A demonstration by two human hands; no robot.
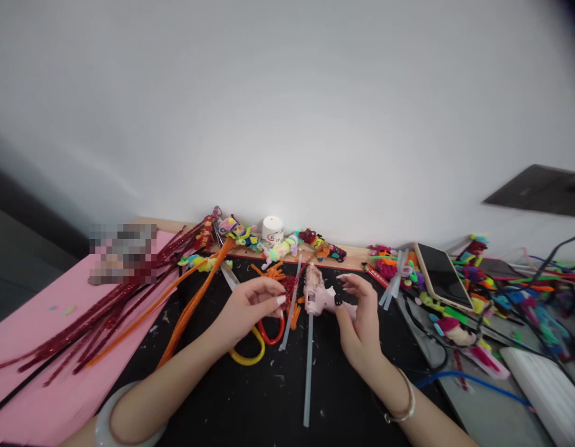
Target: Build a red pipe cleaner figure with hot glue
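My left hand (257, 307) has its thumb and fingertips pressed together. Whatever they hold, if anything, is hidden; a red glittery piece (290, 290) shows just beyond the fingertips. My right hand (362, 320) is curved, thumb and fingers apart, beside the handle of a pale pink hot glue gun (318, 298). A small black thing (338, 300) is at the thumb tip; I cannot tell whether it is held. A long glue stick (308, 372) sticks out of the gun toward me. Scissors (250, 354) with yellow and red handles lie partly under my left hand.
Red tinsel pipe cleaners (129, 292) and orange ones (194, 304) spread over the pink sheet (27, 372) at left. A paper cup (272, 230) stands by the wall among pipe-cleaner figures. At right are a phone (443, 273), glue sticks (395, 279), cables and a white power strip (548, 385).
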